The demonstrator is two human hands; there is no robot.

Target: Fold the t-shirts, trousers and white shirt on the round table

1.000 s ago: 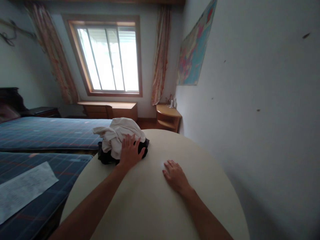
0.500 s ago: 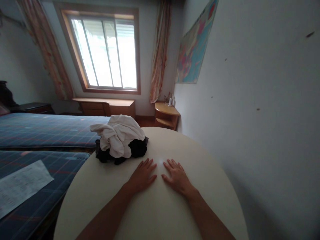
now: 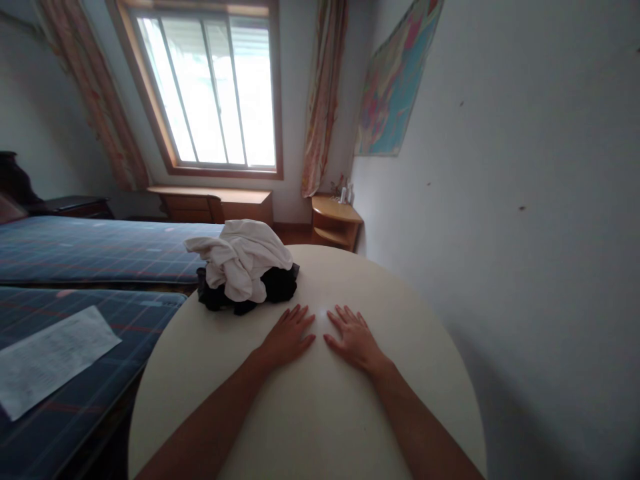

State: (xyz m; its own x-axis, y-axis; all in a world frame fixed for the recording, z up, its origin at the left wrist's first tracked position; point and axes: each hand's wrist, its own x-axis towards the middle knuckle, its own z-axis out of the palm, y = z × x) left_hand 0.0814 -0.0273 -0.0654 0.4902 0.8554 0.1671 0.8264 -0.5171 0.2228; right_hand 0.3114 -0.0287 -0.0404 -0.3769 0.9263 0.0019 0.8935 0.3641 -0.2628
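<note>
Both palms rest face down on a round cream table (image 3: 320, 420). My left hand (image 3: 287, 337) has its fingers spread and holds nothing. A small gap away, my right hand (image 3: 354, 339) lies flat as well, fingers apart. Just beyond my left hand sits a heap of cloth: a crumpled white garment (image 3: 250, 250) on top, with black fabric (image 3: 280, 285) bunched beneath it. Neither hand touches the heap. What kind of garments they are I cannot tell.
To the left stand mattresses with blue plaid covers (image 3: 100, 250), a printed paper sheet (image 3: 55, 360) on the nearer one. A white wall (image 3: 525, 267) with a map (image 3: 393, 93) rises on the right. A desk (image 3: 240, 200) and a corner shelf (image 3: 335, 210) stand under the window.
The view has tipped slightly downward, so everything sits a little higher in the picture. My hands and the cloth heap keep their places on the table.
</note>
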